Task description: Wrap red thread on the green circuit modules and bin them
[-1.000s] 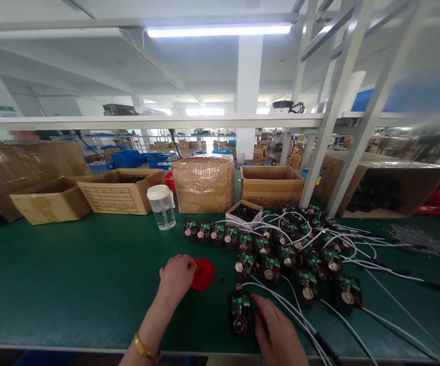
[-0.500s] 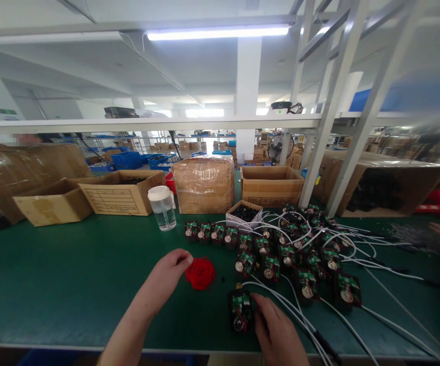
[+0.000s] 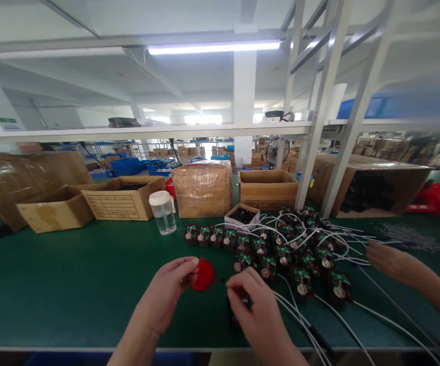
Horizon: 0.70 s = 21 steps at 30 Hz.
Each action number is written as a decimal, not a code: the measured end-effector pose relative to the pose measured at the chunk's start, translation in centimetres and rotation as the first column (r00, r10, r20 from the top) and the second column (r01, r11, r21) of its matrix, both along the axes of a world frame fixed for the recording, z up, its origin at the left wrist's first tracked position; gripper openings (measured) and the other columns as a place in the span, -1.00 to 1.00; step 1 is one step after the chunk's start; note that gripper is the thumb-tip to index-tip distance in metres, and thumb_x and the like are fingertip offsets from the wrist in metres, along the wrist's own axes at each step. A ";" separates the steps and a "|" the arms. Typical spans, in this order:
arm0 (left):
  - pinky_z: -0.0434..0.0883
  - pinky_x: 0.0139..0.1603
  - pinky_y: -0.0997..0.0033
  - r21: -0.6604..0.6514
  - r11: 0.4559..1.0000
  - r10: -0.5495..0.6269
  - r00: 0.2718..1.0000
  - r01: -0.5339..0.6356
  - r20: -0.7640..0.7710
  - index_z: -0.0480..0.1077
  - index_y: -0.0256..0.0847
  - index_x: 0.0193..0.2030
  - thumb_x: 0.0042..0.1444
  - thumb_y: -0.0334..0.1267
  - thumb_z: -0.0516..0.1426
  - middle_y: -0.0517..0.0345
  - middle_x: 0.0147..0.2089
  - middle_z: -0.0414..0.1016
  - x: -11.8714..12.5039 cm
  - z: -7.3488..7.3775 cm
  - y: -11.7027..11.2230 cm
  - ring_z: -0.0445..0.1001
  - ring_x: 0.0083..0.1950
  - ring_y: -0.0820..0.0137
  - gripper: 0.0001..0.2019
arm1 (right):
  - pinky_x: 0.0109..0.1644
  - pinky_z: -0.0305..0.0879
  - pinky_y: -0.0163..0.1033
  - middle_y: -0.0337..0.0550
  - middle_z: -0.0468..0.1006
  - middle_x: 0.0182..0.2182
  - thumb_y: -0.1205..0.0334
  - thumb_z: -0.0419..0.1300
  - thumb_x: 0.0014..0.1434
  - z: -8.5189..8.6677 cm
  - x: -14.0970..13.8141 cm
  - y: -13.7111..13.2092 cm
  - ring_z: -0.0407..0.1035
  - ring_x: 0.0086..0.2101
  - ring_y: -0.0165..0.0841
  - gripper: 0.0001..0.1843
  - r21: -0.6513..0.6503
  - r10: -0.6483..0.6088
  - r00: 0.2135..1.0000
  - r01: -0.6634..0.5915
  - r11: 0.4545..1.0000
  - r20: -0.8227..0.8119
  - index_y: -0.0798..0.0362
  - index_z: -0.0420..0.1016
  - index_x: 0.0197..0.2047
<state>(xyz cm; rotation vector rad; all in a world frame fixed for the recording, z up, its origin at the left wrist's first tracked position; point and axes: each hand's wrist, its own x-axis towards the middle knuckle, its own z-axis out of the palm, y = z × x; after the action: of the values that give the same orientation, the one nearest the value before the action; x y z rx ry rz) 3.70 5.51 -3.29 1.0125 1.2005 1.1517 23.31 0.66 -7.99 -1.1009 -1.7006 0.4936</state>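
Observation:
My left hand [image 3: 180, 274] is closed in a pinch at the left edge of a round tangle of thin red strands [image 3: 205, 275] on the green table. The strands look like fine wire. To the right, my right hand [image 3: 251, 300] is over a black housing with a green circuit board [image 3: 233, 314] and covers most of it. Its thumb and index finger are curled together; whatever is between them is too small to make out. Between the hands lies a tiny black piece [image 3: 222, 280]. Rows of similar black housings [image 3: 268, 265] with green boards stand beyond.
White cables [image 3: 300, 320] run from the housings across the right side. Another person's hand [image 3: 391, 259] reaches in at right, near scattered small grey pieces [image 3: 414, 238]. A water jug [image 3: 162, 213], a small box of black parts [image 3: 243, 216] and cardboard boxes [image 3: 203, 190] stand behind.
My right hand has moved from the housing's right side to over its top, fingers now drawn together. My left hand has shifted slightly right. The other person's hand has come further in.

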 end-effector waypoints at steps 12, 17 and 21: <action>0.36 -0.23 0.40 -0.041 0.999 -0.024 0.997 0.026 0.068 0.57 -0.28 -0.31 -0.12 -0.06 0.37 0.11 -0.35 0.58 1.1 -2.0 -1.3 0.46 -0.29 0.37 -0.67 | -0.26 0.35 -0.28 -0.17 0.57 -0.36 0.28 0.16 0.25 0.6 -4.3 3.4 0.46 -0.32 -0.31 -0.83 -0.269 0.024 0.981 -0.077 0.960 -0.194 0.07 0.59 -0.30; 0.38 -0.20 0.37 -0.023 0.998 -0.060 0.988 0.064 0.141 0.56 -0.28 -0.33 -0.08 -0.09 0.35 0.11 -0.38 0.58 1.2 -2.4 -0.4 0.48 -0.32 0.36 -0.71 | -0.31 0.35 -0.29 -0.16 0.59 -0.39 0.27 0.17 0.21 0.5 -4.8 4.5 0.47 -0.36 -0.31 -0.83 -0.329 0.058 0.964 -0.145 0.933 -0.261 0.12 0.60 -0.27; 0.33 -0.34 0.43 0.004 0.999 -0.046 0.992 0.046 0.120 0.57 -0.31 -0.33 -0.09 -0.10 0.36 0.11 -0.41 0.58 1.3 -2.4 0.2 0.44 -0.40 0.40 -0.70 | -0.36 0.32 -0.32 -0.22 0.58 -0.47 0.34 0.26 0.08 1.2 -4.9 5.4 0.45 -0.42 -0.33 -0.94 -0.394 0.066 0.964 -0.167 0.904 -0.258 0.10 0.57 -0.35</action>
<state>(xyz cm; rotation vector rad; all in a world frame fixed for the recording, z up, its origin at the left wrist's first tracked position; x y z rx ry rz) 4.99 5.75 -5.68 0.9530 1.0761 1.1607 18.45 6.06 -6.75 -1.1811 -1.4883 1.0606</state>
